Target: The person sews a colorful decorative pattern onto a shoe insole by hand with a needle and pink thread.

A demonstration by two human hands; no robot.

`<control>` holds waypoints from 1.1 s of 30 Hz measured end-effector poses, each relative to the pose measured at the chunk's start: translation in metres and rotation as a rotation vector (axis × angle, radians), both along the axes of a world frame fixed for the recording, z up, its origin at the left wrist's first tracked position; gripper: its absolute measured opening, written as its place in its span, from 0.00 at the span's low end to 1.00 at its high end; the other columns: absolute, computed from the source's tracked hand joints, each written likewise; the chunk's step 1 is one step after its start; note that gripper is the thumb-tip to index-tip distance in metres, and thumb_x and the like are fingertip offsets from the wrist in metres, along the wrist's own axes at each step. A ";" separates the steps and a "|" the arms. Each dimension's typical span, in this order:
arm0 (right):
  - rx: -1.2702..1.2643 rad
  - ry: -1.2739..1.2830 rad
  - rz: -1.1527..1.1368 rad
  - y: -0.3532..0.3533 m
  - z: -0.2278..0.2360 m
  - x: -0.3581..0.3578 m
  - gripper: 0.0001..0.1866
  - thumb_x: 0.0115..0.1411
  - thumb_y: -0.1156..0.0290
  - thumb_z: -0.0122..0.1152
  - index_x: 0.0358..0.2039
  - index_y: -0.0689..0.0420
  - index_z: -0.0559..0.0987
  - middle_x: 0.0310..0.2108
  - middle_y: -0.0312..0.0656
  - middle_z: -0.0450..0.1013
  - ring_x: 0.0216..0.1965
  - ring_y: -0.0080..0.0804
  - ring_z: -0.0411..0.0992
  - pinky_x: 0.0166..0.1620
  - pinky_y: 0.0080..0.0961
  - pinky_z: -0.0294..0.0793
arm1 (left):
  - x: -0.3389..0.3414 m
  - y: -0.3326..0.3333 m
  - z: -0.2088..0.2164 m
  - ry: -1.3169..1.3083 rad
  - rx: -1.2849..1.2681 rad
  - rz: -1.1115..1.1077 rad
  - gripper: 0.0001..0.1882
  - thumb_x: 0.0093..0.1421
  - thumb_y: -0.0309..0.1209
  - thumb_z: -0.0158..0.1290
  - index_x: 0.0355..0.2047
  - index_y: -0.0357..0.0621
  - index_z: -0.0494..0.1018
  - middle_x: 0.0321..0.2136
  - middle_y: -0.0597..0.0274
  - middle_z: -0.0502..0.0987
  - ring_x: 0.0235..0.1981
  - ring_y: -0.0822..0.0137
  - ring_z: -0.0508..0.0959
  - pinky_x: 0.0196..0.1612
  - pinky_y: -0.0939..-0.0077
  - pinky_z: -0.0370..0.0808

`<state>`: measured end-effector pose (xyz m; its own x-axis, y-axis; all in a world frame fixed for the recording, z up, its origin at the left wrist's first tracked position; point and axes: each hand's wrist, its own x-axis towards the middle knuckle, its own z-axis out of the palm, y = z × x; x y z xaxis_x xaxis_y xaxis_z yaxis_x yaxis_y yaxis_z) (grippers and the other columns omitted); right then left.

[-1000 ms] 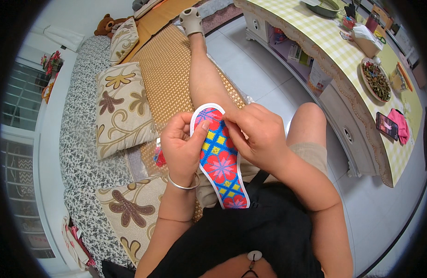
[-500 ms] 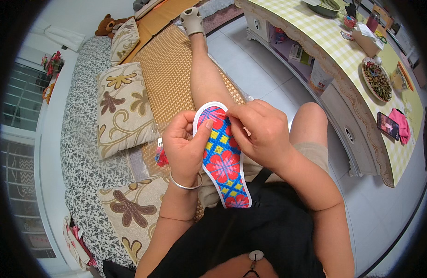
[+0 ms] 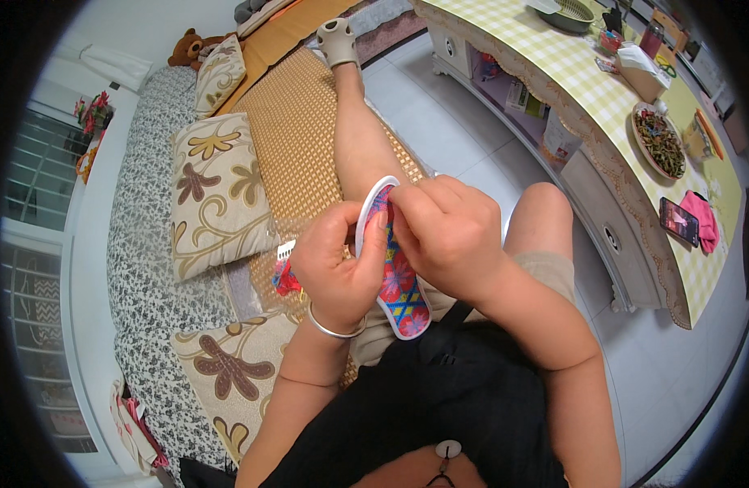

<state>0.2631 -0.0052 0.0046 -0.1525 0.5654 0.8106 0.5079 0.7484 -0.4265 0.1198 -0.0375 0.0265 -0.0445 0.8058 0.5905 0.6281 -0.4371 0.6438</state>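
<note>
An embroidered insole (image 3: 400, 281) in red, pink, blue and yellow, edged in white, is held over my lap, its patterned face turned partly to the right. My left hand (image 3: 339, 259) grips its left edge near the upper end, thumb on the patterned face and fingers behind. Close to the top right edge, my right hand (image 3: 449, 232) is closed in a pinch against the insole. Its fingertips are hidden, so whatever they hold cannot be made out. Beside my left hand, on the woven mat, lies a small bundle of red and blue thread (image 3: 285, 278) with a white holed card (image 3: 286, 250).
The woven mat (image 3: 297, 122) runs under my outstretched leg, with patterned cushions (image 3: 220, 191) at left. To the right stands a cabinet with a checked cloth (image 3: 545, 61), bearing a plate of food (image 3: 659, 140), a phone (image 3: 680, 221), a pink cloth (image 3: 703, 224) and a tissue box (image 3: 641, 71).
The insole has tilted, so its patterned face looks narrower and its lower end sits higher. My left hand has turned and shifted right; my right hand has moved slightly left, still pinched.
</note>
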 end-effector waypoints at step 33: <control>-1.049 1.919 1.200 0.020 -0.054 0.079 0.05 0.59 0.78 0.53 0.28 0.58 0.66 0.28 0.36 0.66 0.25 0.20 0.62 0.23 0.12 0.65 | -0.051 0.011 -0.032 -0.735 -0.309 -0.468 0.06 0.59 0.23 0.53 0.34 0.37 0.68 0.26 0.55 0.73 0.26 0.67 0.72 0.30 0.77 0.70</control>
